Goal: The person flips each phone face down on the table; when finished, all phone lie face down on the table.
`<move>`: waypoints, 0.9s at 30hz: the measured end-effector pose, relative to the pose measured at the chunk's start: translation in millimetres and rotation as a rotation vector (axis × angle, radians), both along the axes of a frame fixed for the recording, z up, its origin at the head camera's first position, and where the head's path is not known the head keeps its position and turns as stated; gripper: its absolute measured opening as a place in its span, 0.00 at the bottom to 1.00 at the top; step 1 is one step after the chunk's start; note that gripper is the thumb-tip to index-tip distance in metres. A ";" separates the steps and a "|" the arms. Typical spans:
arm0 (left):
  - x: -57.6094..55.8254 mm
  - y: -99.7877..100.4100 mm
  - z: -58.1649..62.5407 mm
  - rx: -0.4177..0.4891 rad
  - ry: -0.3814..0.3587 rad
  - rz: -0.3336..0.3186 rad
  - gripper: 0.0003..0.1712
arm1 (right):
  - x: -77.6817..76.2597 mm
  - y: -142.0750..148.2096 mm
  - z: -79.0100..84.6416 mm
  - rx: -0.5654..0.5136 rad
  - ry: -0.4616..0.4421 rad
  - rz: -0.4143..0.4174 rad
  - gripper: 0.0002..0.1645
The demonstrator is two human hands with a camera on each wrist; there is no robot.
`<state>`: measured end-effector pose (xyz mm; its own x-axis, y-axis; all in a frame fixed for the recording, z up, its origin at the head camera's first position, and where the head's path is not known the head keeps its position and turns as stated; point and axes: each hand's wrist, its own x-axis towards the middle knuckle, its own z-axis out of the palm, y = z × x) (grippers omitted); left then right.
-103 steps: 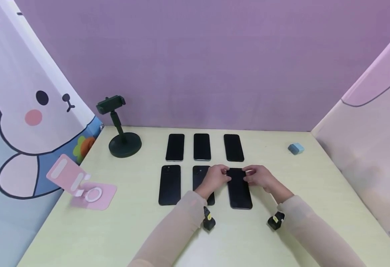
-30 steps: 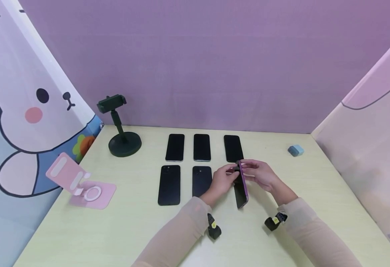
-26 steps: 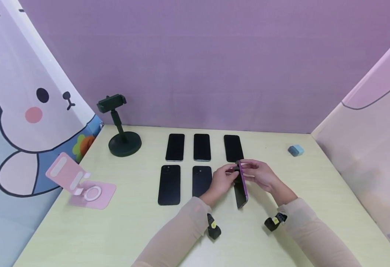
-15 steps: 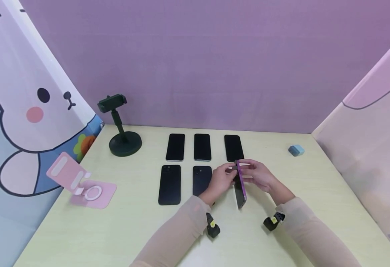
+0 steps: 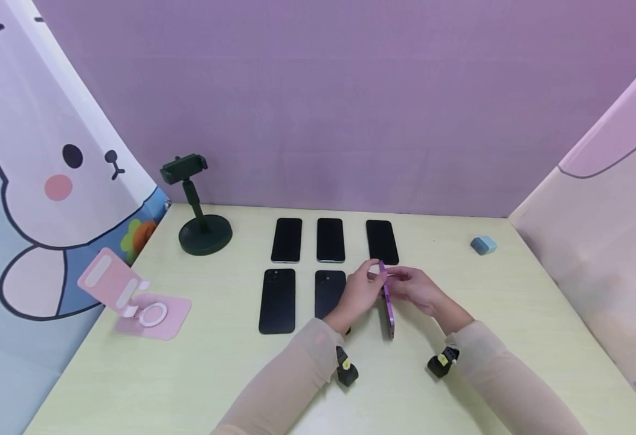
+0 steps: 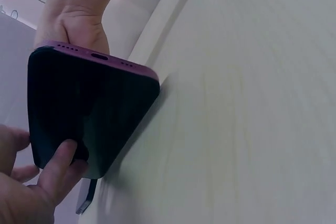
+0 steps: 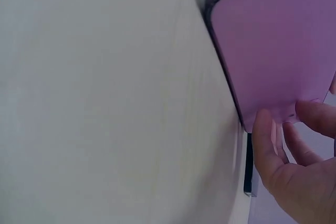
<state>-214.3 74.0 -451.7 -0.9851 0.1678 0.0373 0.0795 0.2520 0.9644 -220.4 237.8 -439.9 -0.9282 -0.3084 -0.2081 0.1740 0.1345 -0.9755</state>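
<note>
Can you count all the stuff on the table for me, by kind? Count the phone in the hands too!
Dark phones lying flat: 5
Purple-backed phone, held up: 1
Stands, green and pink: 2
Blue block: 1
Total: 9
</note>
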 end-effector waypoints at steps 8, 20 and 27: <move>-2.5 -6.7 5.7 0.017 0.004 -0.023 0.24 | -1.7 -5.7 -1.8 0.032 0.002 0.000 0.25; -8.5 -9.2 -5.9 -0.178 0.007 0.015 0.18 | -6.7 -0.3 -7.5 0.303 0.062 -0.069 0.24; -12.0 -10.6 -11.5 -0.276 0.009 0.009 0.20 | -9.7 1.2 -6.7 0.373 0.032 -0.085 0.23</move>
<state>-226.3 63.4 -463.3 -0.9864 0.1643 0.0006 0.0848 0.5061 0.8583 -230.1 239.0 -446.7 -0.9549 -0.1387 -0.2624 0.1705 0.4674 -0.8675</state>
